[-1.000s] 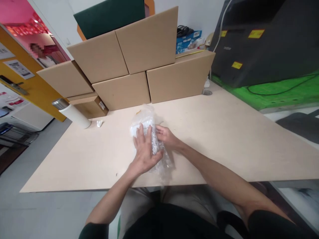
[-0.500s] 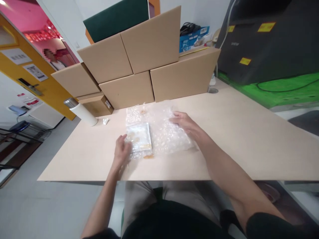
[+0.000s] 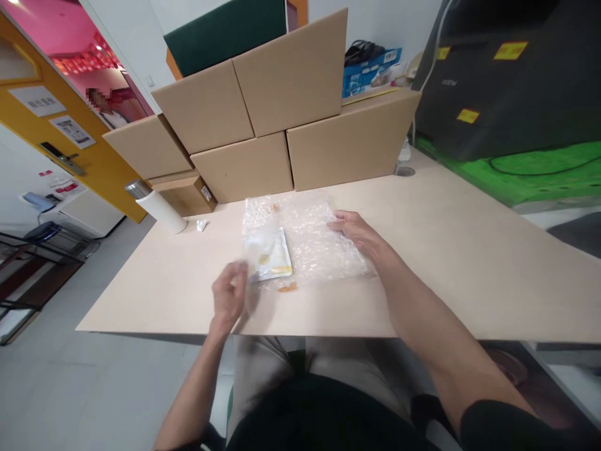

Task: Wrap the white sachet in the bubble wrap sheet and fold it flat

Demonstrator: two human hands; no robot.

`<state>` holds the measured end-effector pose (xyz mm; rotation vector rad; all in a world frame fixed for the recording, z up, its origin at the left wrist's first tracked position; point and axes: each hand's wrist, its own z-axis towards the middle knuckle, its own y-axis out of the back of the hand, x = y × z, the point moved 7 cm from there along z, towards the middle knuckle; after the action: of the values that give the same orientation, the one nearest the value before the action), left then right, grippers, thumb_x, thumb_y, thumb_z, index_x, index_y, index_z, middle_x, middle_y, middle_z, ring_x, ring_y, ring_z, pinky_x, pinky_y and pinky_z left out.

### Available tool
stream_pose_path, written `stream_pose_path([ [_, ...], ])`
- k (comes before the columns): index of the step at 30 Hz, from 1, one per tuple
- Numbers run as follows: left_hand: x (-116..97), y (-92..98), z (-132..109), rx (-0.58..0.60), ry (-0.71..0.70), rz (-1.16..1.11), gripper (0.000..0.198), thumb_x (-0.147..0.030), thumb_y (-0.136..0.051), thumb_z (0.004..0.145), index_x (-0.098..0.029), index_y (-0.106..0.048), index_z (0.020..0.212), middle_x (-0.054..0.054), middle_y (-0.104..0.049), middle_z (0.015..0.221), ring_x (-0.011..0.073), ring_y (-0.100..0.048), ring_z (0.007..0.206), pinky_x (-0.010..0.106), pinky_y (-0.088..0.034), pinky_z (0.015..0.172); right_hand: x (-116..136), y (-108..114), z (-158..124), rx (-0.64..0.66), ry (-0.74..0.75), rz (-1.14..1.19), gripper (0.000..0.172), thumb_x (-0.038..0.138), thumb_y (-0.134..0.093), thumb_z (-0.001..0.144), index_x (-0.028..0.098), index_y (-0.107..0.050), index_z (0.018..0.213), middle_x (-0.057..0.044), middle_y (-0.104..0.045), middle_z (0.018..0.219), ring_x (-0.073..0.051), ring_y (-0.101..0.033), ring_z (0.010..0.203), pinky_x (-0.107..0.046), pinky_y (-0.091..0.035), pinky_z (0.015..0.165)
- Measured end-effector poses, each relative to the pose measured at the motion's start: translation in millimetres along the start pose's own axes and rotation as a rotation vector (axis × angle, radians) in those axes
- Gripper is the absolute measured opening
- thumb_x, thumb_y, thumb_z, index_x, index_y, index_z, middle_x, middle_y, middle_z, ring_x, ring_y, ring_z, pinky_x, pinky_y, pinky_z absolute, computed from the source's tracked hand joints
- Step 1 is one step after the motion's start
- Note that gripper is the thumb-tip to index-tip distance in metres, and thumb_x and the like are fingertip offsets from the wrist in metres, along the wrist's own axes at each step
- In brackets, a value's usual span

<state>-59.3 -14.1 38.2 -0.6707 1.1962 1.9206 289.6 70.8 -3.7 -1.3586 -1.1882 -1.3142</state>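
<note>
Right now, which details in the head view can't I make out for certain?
All in the head view:
Left hand: blurred; whether its fingers pinch the bubble wrap can't be told.
Pouch: print too small and blurred to read; underside turned down.
Cardboard boxes: walls hide any contents.
Dark green box: cut off by the top edge.
Large dark object: cut off by top and right edges.

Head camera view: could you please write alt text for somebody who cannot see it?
A flat white and yellow pouch lies on bubble wrap spread on a table, a person's left grip beside it and right grip touching the wrap's right side. Behind stand cardboard boxes and a metal-capped white bottle.
</note>
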Motion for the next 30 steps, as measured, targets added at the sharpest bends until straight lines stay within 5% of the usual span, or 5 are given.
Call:
stream_pose_path([
  [4, 42, 57.5, -10, -0.348, 0.164, -0.196, 0.045, -0.034, -0.063, 0.086, -0.025, -0.047, 0.127, 0.008, -0.062, 0.118, 0.0225, -0.067, 0.103, 0.044, -0.056, 0.092, -6, 9, 5, -0.026, -0.016, -0.07, 0.043, 0.03, -0.071, 0.054, 0.024, -0.029, 0.06, 0.008, -0.029, 0.056, -0.008, -0.029, 0.054, -0.024, -0.018, 0.05],
  [8, 50, 88.4, -27, -0.45, 0.162, 0.356, 0.07, -0.024, -0.068, 0.077, -0.018, -0.041, 0.141, 0.02, -0.043, 0.141, 0.0353, -0.049, 0.127, 0.059, -0.038, 0.106, -14, 18, 10, -0.063, -0.012, -0.178, 0.043, 0.029, -0.069, 0.054, 0.024, -0.027, 0.059, 0.008, -0.025, 0.055, -0.008, -0.026, 0.054, -0.025, -0.016, 0.051],
  [12, 18, 58.5, -25, -0.303, -0.008, 0.617, 0.028, -0.036, -0.055, 0.09, -0.016, -0.072, 0.1, 0.017, -0.059, 0.115, 0.0342, -0.054, 0.111, 0.058, -0.033, 0.105, -17, 19, 10, -0.071, -0.025, -0.231, 0.036, 0.029, -0.067, 0.055, 0.023, -0.031, 0.059, 0.008, -0.027, 0.055, -0.008, -0.028, 0.055, -0.026, -0.017, 0.053],
  [20, 17, -27.7, 8, 0.149, 0.19, 0.622, 0.046, -0.053, -0.05, 0.09, -0.017, -0.073, 0.072, 0.017, -0.063, 0.086, 0.0343, -0.055, 0.093, 0.048, -0.041, 0.086, -15, 19, 3, -0.092, -0.049, -0.255, 0.033, 0.025, -0.066, 0.059, 0.023, -0.034, 0.058, 0.008, -0.03, 0.054, -0.009, -0.03, 0.054, -0.026, -0.019, 0.053],
  [30, 67, 45.9, 6, 0.048, 0.425, 0.637, 0.039, -0.044, -0.047, 0.088, -0.018, -0.065, 0.066, 0.009, -0.067, 0.077, 0.0225, -0.061, 0.078, 0.03, -0.037, 0.067, -21, 22, 9, -0.091, -0.078, -0.284, 0.034, 0.026, -0.072, 0.056, 0.023, -0.039, 0.055, 0.007, -0.033, 0.052, -0.011, -0.032, 0.054, -0.026, -0.023, 0.05],
])
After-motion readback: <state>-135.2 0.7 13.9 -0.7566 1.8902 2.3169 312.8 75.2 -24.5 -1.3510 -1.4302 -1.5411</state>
